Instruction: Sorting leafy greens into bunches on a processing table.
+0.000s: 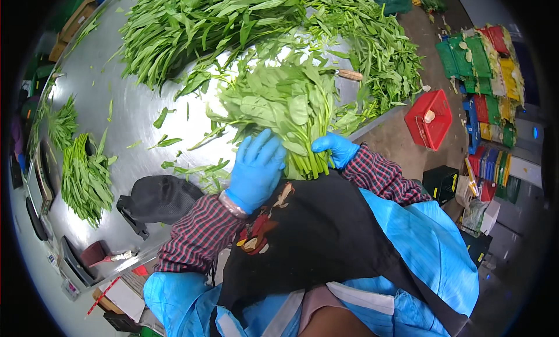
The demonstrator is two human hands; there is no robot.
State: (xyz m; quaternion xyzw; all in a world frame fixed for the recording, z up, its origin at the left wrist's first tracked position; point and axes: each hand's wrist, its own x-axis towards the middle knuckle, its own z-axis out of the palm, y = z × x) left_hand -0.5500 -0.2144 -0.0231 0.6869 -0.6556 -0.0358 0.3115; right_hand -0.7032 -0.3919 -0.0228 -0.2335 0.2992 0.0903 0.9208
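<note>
Both of my hands wear blue gloves. My right hand [338,150] grips the stem end of a bunch of long-leaved greens [285,104], thumb in front, its other fingers mostly hidden behind the stems. Against the bunch's left side lies my left hand [255,169], its fingers stretched out. The leaves point away from me over the metal table [137,113], and the cut stems are near my black apron [303,232]. Just beyond the bunch lies a knife, its wooden handle [350,74] showing; the blade is partly covered by greens.
A large heap of greens [209,28] covers the table's far side, with more greens [384,57] at right. Tied-looking bunches [84,177] lie at left. A black cap [163,198] sits beside my left forearm. On the floor at right stands a red basket [428,120].
</note>
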